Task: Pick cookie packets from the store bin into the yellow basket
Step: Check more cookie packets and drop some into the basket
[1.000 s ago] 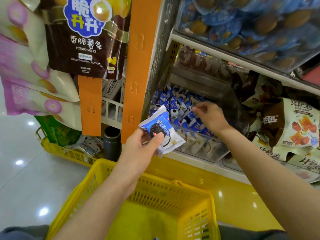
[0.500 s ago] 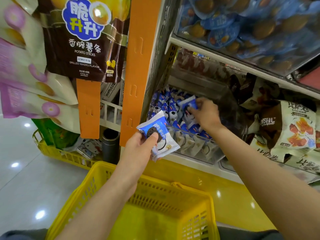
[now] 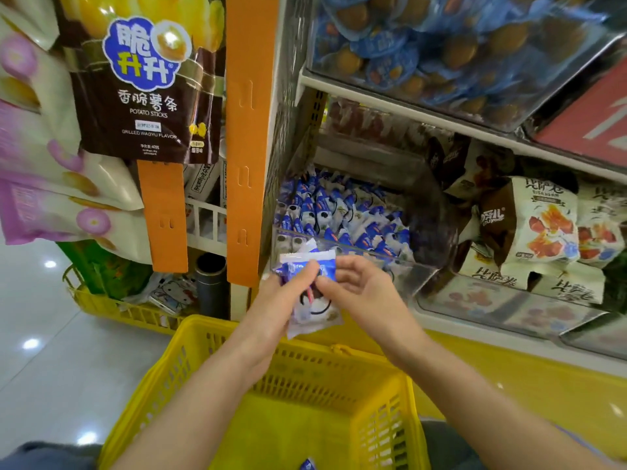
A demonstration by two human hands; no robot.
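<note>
The left hand [image 3: 278, 300] grips a small stack of cookie packets [image 3: 314, 308] above the far rim of the yellow basket [image 3: 217, 337]. The right hand [image 3: 363, 293] pinches the stack's right edge, just in front of the store bin [image 3: 390, 255].

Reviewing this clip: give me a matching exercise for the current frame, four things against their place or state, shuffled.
Things:
1. left hand
2. yellow basket
3. store bin
4. potato sticks bag

Place or state:
A. hangs at upper left
B. grips cookie packets
C. bottom of view, open top
D. on the shelf, filled with blue-and-white packets

Pairs: 1-B, 2-C, 3-D, 4-A
</note>
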